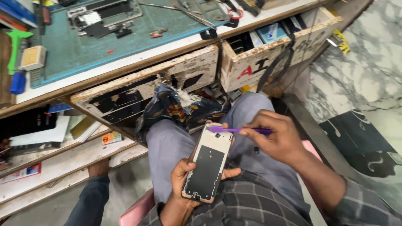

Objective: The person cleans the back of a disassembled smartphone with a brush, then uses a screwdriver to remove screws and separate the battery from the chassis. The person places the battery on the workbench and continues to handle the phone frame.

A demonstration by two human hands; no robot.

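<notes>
My left hand [184,178] grips an opened phone body [208,161] from below, its back cover off and a black inner plate showing. It is held over my lap, tilted away from me. My right hand [274,136] pinches a thin purple pry tool [238,130] and lays its tip against the phone's top edge, near the camera corner.
A workbench with a teal cutting mat [83,46] holds a dismantled phone [102,16], tweezers and small parts. Two worn wooden drawers [268,54] hang open in front of my knees. A crumpled plastic bag [180,106] lies at the left drawer. Shelves with papers sit at left; marble floor at right.
</notes>
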